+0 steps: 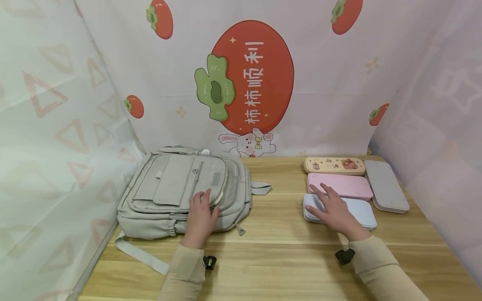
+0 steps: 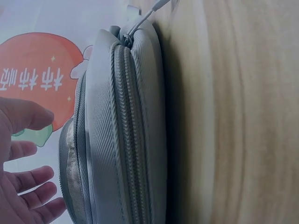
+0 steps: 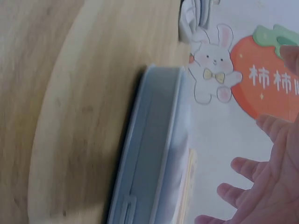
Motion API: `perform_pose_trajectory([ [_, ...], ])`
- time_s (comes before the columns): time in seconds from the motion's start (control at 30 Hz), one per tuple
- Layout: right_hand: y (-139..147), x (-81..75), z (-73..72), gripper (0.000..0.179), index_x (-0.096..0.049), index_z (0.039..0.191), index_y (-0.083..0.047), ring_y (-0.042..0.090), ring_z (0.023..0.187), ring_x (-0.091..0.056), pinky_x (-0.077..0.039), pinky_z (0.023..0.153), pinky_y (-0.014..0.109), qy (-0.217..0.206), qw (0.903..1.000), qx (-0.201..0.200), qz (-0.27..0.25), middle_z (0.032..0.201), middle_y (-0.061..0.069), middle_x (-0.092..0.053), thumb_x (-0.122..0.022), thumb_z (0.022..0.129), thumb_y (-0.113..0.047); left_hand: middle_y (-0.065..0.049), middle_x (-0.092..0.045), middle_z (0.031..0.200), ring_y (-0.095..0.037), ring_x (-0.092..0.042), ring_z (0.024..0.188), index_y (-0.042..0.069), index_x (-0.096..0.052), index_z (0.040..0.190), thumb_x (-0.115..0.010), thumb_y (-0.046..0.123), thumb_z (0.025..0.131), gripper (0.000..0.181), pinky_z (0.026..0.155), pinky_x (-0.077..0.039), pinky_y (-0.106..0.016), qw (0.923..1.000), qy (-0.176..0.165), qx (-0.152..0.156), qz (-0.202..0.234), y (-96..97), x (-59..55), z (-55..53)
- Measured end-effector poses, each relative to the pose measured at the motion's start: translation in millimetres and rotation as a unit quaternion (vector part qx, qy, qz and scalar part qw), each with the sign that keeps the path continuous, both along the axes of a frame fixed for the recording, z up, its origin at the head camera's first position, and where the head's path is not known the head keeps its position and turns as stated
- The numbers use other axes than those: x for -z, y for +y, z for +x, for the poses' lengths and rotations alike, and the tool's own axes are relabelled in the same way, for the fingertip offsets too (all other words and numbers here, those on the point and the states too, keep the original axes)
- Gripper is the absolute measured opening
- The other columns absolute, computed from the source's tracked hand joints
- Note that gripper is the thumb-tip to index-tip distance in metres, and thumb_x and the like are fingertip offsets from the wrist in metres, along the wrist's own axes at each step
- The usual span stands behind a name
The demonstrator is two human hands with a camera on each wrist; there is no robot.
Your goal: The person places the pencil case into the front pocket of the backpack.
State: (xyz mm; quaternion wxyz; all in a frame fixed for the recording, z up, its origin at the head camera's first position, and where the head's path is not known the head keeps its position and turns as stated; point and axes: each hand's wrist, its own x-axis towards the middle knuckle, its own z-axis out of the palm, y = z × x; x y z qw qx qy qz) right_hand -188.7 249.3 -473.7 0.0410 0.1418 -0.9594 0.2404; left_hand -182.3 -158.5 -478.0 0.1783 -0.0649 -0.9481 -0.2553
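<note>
A grey-green backpack [image 1: 173, 179] lies flat at the left of the table, front pocket upward. My left hand [image 1: 199, 219] is over its near right part, by the front pocket's edge, fingers loosely bent and holding nothing. In the left wrist view, the backpack's side with a closed double-row zipper [image 2: 128, 135] faces the camera. My right hand [image 1: 335, 213] hovers with spread fingers above a light blue pencil case [image 1: 361, 212], covering its middle. A pink pencil case [image 1: 346, 186] lies just behind, partly behind my fingertips. The right wrist view shows the blue case's side wall [image 3: 154, 135] with a small clasp.
A cream pencil case [image 1: 327, 166] with cartoon prints lies behind the pink one. A white-grey case [image 1: 385, 186] sits to their right, near the table's right edge. One backpack strap [image 1: 143, 255] trails toward the front. Fabric walls [image 1: 316, 117] with persimmon prints surround the wooden table [image 1: 275, 259].
</note>
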Motion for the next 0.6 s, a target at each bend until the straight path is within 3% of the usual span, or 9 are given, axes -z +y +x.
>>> perform_pose_trajectory([
  [0.27, 29.5, -0.9, 4.5, 0.067, -0.040, 0.152, 0.003, 0.064, 0.132, -0.034, -0.031, 0.096, 0.082, -0.039, 0.9983, 0.042, -0.014, 0.148, 0.039, -0.035, -0.058, 0.104, -0.040, -0.031, -0.053, 0.129, -0.049, -0.049, 0.121, -0.007, -0.051, 0.142, -0.075, 0.009, 0.093, 0.057, 0.094, -0.049, -0.059, 0.9999, -0.014, 0.002, 0.006, 0.7, -2.5, -4.9],
  [0.6, 67.0, 1.2, 8.9, 0.067, -0.037, 0.150, 0.011, 0.065, 0.129, -0.035, -0.030, 0.100, 0.078, -0.042, 0.9957, 0.077, -0.031, 0.142, 0.047, -0.035, -0.057, 0.106, -0.035, -0.030, -0.057, 0.128, -0.046, -0.054, 0.119, -0.008, -0.053, 0.141, -0.071, 0.013, 0.097, 0.052, 0.096, -0.048, -0.058, 0.9984, -0.056, 0.003, -0.002, 0.0, -10.1, -16.9],
])
